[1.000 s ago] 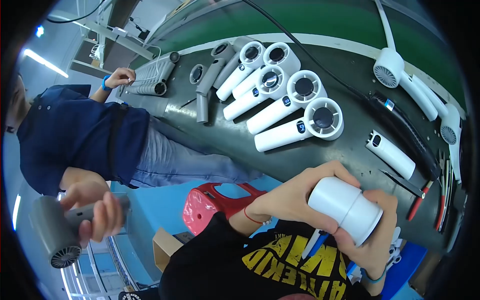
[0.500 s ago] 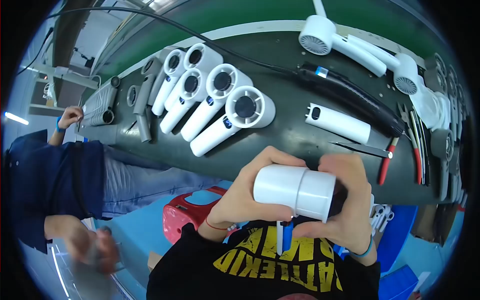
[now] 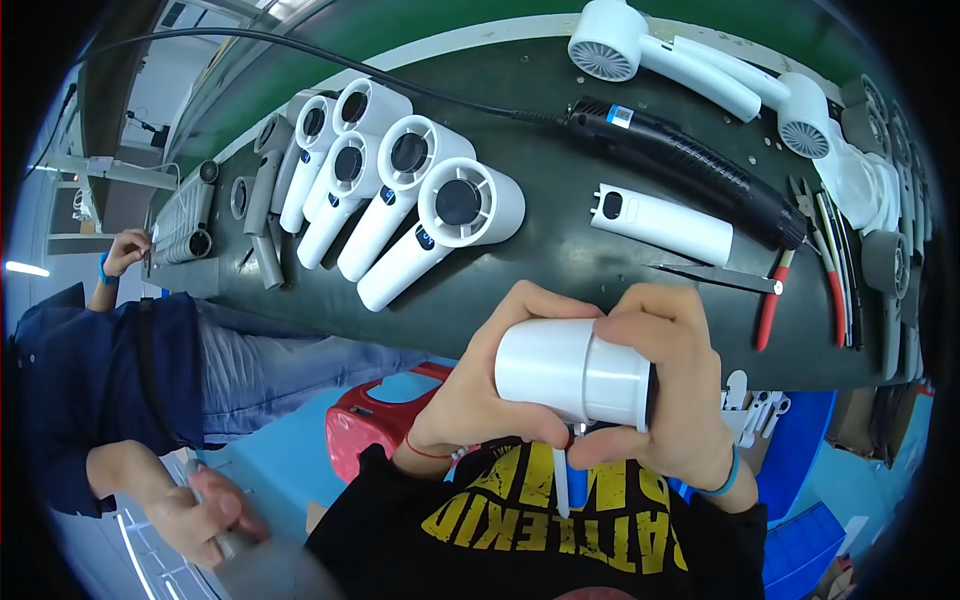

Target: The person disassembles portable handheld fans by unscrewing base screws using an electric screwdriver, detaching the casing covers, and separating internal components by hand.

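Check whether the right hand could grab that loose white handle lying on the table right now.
Probably not right away: the right hand is occupied holding the white housing, and a pointed metal blade lies between that hand and the loose white handle.

"What lies beyond the left grip [image 3: 465, 395]?"

"A dark bench [image 3: 570, 270], bordered on its far side by a pale strip [image 3: 500, 38], and behind that a green panel [image 3: 480, 18]."

"And left of that grip?"

"Near it, a red stool [image 3: 350, 435] with an opening in its top, and blue floor [image 3: 275, 465] showing around it. Well apart, farther left and beyond, a pale frame [image 3: 120, 175] rises past the bench's end."

"Any lamps?"

"A glowing white tube [image 3: 27, 269], far off left of the grip. Another slanting bright tube [image 3: 130, 550] shows on that side, nearer the floor."
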`<state>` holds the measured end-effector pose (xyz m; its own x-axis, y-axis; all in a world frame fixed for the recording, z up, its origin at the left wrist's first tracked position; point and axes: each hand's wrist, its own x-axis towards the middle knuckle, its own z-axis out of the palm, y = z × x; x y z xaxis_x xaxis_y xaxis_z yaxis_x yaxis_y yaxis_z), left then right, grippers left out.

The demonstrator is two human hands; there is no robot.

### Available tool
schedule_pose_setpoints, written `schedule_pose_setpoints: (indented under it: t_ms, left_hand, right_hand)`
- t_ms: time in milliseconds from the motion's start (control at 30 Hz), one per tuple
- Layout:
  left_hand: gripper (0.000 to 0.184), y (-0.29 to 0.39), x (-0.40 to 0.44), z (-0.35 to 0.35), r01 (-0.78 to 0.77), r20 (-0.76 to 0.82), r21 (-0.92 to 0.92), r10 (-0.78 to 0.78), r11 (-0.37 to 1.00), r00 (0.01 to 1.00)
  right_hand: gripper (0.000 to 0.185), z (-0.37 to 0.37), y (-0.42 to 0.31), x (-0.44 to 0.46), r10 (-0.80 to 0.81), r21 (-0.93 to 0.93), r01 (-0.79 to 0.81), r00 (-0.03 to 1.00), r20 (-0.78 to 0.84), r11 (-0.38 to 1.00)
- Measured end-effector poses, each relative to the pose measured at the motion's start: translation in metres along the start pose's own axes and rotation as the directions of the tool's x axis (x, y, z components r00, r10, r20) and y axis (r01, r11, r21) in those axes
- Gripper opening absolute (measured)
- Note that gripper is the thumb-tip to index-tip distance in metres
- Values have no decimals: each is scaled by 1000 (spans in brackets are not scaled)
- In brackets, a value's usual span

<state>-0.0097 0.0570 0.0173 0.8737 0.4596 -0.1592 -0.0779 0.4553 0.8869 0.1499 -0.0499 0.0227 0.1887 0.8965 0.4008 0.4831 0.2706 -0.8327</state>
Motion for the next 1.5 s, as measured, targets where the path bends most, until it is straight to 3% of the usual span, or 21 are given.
schedule_pose_setpoints:
  t_ms: [67, 200, 267, 433, 500, 833, 900, 1167, 1500]
  left_hand:
    - [77, -2, -1, -2, 21, 25, -34, -20, 999, 999]
    - [77, 2, -2, -2, 38, 50, 28, -39, 999, 998]
    - [78, 0, -1, 1, 10, 8, 23, -10, 1000, 1000]
    - [79, -8, -1, -3, -61, 48, -5, 61, 998, 997]
    - [80, -7, -1, -4, -84, 71, 25, 82, 996, 994]
    - [77, -8, -7, -3, -6, 50, -130, 12, 992, 999]
    - [78, -10, -7, -2, 21, 30, -116, -18, 993, 999]
    - [80, -18, -5, 1, -113, 5, -126, 114, 986, 993]
    - [81, -17, -5, -2, -99, 21, -136, 103, 986, 994]
  right_hand:
    - [87, 2, -5, -3, -31, -119, 28, 999, -26, 993]
    - [88, 0, -1, -2, -135, -181, 136, 991, 17, 974]
    - [85, -2, -2, 2, -15, -8, 15, 1000, -16, 1000]
    - [85, 4, -13, -2, 75, -78, -80, 995, -63, 994]
    - [88, 1, -14, -2, -17, -109, 14, 999, -31, 994]
    - [82, -1, -9, 4, -157, -154, 154, 988, -6, 976]
    - [79, -3, -13, 6, -30, -98, 30, 1000, 3, 995]
    - [81, -2, -19, 6, 49, -77, -49, 999, 1, 996]
    - [87, -2, -21, 7, 84, -62, -83, 996, 16, 995]
